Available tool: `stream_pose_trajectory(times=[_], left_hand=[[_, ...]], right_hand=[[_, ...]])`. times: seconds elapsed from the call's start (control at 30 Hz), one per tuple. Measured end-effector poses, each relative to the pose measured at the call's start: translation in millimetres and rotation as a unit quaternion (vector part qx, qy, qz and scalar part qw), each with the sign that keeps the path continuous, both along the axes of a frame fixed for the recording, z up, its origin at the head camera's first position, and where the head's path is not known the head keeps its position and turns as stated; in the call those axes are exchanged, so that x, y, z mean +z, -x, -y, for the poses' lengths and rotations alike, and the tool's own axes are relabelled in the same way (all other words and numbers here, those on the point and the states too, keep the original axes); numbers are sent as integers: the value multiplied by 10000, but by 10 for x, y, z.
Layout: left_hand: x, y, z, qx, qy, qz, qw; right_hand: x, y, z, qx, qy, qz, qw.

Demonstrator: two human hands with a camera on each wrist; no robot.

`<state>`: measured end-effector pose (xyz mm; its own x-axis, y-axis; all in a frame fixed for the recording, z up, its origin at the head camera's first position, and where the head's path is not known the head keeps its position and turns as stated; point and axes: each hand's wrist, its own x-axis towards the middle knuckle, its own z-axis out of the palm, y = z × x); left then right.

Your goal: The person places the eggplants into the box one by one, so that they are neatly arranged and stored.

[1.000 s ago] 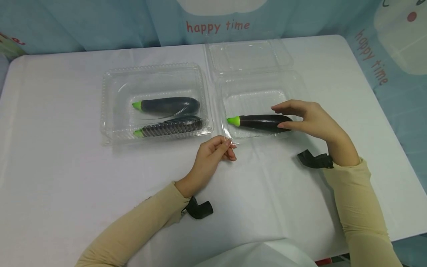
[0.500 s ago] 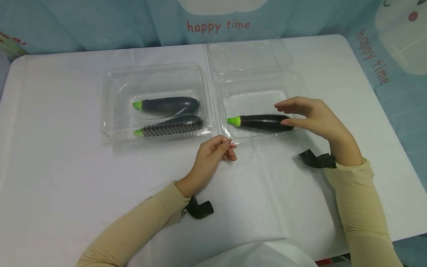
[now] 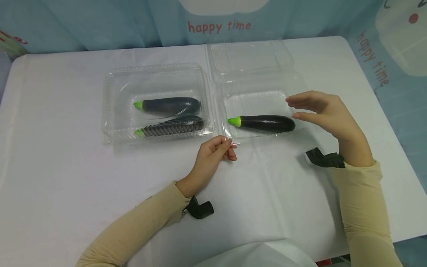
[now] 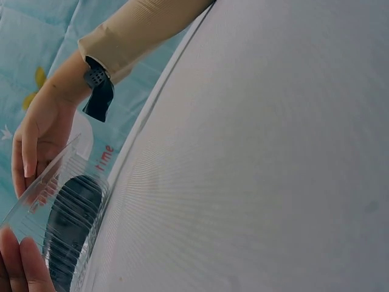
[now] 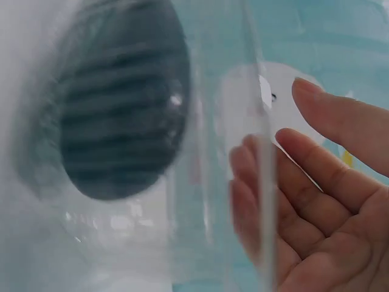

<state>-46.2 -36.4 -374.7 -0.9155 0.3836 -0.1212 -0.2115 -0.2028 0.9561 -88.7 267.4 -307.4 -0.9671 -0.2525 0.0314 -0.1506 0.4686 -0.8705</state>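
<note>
An eggplant (image 3: 267, 123) with a green stem lies along the near side of a clear plastic box (image 3: 255, 96), whose lid (image 3: 247, 57) is folded back. My left hand (image 3: 213, 154) pinches that box's near left corner between thumb and fingers. Just past the eggplant's thick end, my right hand (image 3: 328, 111) hovers at the box's right side, fingers extended, thumb apart, holding nothing. In the right wrist view the eggplant (image 5: 124, 103) shows through the ribbed clear wall, with the right hand (image 5: 328, 207) beside it. Fingertips of the left hand (image 4: 21, 261) touch the box edge in the left wrist view.
Left of the open box stands a second clear box (image 3: 116, 92), its lid shut, with two eggplants (image 3: 171, 106) inside. A white cloth (image 3: 60, 167) covers the table. Blue printed curtain (image 3: 110, 26) hangs behind the table's far edge.
My right hand has come off the eggplant's thick end and moved to the right and slightly up. The eggplant stays in the box. My left hand keeps its place on the corner.
</note>
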Motion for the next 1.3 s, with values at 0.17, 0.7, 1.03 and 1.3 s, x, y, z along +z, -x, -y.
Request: stream_pose_trajectory(times=[0.17, 0.7, 1.03, 1.3], left_hand=[[-8, -4, -6, -4, 28, 46, 10000], [-7, -5, 1, 30, 57, -13, 10000], [-3, -2, -3, -4, 28, 77, 10000], [0, -3, -2, -1, 0, 67, 10000]], right_hand=[[64, 36, -98, -162, 606, -40, 9980], [230, 355, -355, -719, 1914, 336, 9783], [292, 629, -486, -1208, 1317, 1110, 9776], [326, 847, -512, -1450, -116, 1722, 9743]])
